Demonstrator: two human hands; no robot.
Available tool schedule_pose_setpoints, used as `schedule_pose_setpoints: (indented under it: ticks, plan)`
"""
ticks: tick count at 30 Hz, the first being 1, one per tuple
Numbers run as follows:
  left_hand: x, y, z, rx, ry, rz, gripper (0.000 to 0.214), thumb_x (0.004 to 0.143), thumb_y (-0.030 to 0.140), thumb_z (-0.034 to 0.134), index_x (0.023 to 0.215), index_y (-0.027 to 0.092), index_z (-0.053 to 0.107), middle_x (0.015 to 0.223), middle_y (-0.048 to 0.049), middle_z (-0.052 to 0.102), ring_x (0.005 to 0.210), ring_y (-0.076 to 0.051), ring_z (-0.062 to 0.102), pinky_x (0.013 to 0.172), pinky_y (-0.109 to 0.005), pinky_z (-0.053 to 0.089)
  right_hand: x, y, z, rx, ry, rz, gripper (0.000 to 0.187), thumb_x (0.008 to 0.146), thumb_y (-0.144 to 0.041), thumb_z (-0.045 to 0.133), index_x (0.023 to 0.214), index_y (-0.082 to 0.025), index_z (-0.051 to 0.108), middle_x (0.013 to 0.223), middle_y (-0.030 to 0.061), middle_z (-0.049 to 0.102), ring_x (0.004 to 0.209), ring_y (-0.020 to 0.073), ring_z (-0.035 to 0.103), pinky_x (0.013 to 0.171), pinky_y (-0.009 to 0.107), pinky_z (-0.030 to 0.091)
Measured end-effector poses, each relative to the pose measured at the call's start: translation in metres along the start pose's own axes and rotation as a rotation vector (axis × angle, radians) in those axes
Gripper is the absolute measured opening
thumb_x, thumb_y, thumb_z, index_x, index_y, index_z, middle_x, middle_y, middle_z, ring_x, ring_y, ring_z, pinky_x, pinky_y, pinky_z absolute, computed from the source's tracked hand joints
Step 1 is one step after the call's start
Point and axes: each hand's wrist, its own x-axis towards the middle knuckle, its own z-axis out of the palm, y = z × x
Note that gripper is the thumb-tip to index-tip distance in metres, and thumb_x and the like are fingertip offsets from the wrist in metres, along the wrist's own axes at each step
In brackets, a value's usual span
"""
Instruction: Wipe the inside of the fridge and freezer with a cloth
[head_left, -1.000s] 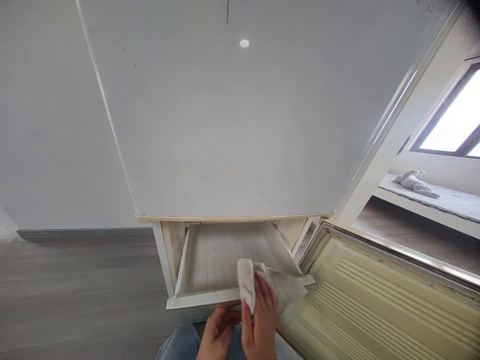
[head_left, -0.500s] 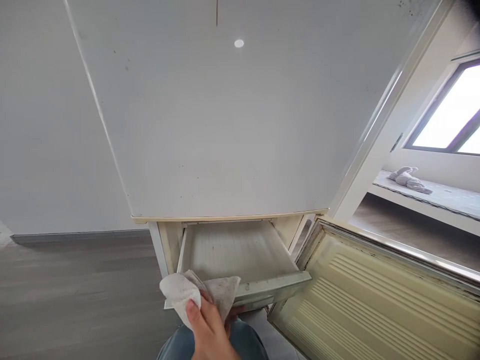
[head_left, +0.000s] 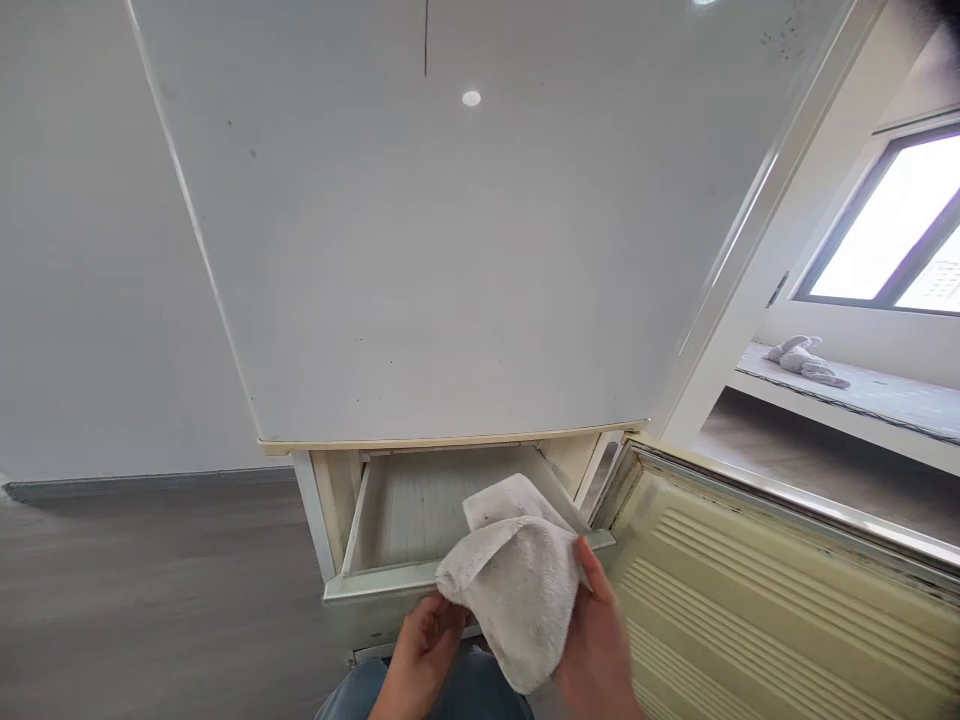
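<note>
A whitish cloth is held up in front of the pulled-out drawer, covering the right part of its front. My right hand grips the cloth's right side, thumb on top and the other fingers hidden behind it. Curled at the lower left corner of the cloth is my left hand, its fingers pinched together there, just below the drawer's front rim. The part of the drawer floor that shows is bare, with faint marks.
The white cabinet top fills the upper middle. A ribbed yellowish door stands open at the right. My knees are below the drawer. Grey floor lies left. Beyond is a low bed beneath a window.
My right hand has moved rightward with the cloth from the drawer front's left end. My left hand, mostly hidden before, now shows at the cloth's left corner. The view has shifted slightly.
</note>
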Motion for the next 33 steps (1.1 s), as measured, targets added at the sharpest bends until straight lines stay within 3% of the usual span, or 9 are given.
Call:
schedule_pose_setpoints:
  ticks: [5, 10, 14, 19, 24, 33]
  plan:
    - [0.015, 0.011, 0.0, 0.065, -0.088, -0.039, 0.038, 0.066, 0.051, 0.066, 0.09, 0.022, 0.071, 0.105, -0.009, 0.078, 0.1, -0.022, 0.07, 0.097, -0.038, 0.054, -0.012, -0.01, -0.04, 0.013, 0.094, -0.044, 0.045, 0.066, -0.055, 0.066, 0.091, -0.018, 0.07, 0.092, 0.0128, 0.072, 0.103, 0.0359, 0.063, 0.087, 0.053, 0.05]
    - [0.036, 0.015, 0.001, 0.073, 0.01, -0.101, 0.05, 0.063, 0.061, 0.064, 0.085, 0.016, 0.073, 0.09, -0.0106, 0.081, 0.09, -0.025, 0.073, 0.093, -0.042, 0.057, -0.012, 0.001, -0.086, 0.045, 0.167, 0.04, 0.043, 0.061, -0.045, 0.072, 0.094, -0.017, 0.069, 0.096, 0.0125, 0.072, 0.104, 0.0363, 0.063, 0.089, 0.054, 0.05]
    - [0.056, 0.02, 0.001, 0.095, 0.056, -0.085, 0.053, 0.064, 0.061, 0.063, 0.088, 0.015, 0.072, 0.091, -0.0101, 0.081, 0.094, -0.026, 0.073, 0.093, -0.042, 0.057, -0.007, 0.009, -0.11, 0.069, 0.189, 0.078, 0.041, 0.058, -0.037, 0.074, 0.094, -0.017, 0.069, 0.098, 0.0106, 0.072, 0.103, 0.0356, 0.063, 0.088, 0.052, 0.052]
    - [0.079, 0.03, 0.002, 0.066, 0.066, -0.06, 0.047, 0.069, 0.056, 0.061, 0.092, 0.016, 0.069, 0.093, -0.0083, 0.081, 0.099, -0.025, 0.071, 0.099, -0.043, 0.053, -0.005, 0.01, -0.12, 0.096, 0.234, 0.037, 0.034, 0.053, -0.03, 0.076, 0.085, -0.019, 0.069, 0.1, 0.0081, 0.072, 0.103, 0.0351, 0.064, 0.086, 0.052, 0.053]
    - [0.102, 0.038, 0.001, 0.062, 0.058, -0.026, 0.043, 0.069, 0.056, 0.061, 0.083, 0.016, 0.067, 0.097, -0.0102, 0.08, 0.103, -0.028, 0.07, 0.1, -0.048, 0.052, -0.007, 0.013, -0.12, 0.112, 0.257, 0.049, 0.034, 0.055, -0.034, 0.076, 0.085, -0.019, 0.068, 0.094, 0.0083, 0.073, 0.102, 0.0349, 0.064, 0.086, 0.051, 0.053]
    - [0.136, 0.041, -0.01, 0.091, 0.041, -0.044, 0.047, 0.061, 0.061, 0.065, 0.081, 0.018, 0.069, 0.118, -0.0144, 0.073, 0.117, -0.03, 0.063, 0.101, -0.047, 0.053, -0.002, 0.022, -0.111, 0.147, 0.25, 0.134, 0.056, 0.057, -0.039, 0.076, 0.106, -0.015, 0.063, 0.098, 0.0101, 0.072, 0.103, 0.0326, 0.063, 0.088, 0.046, 0.051]
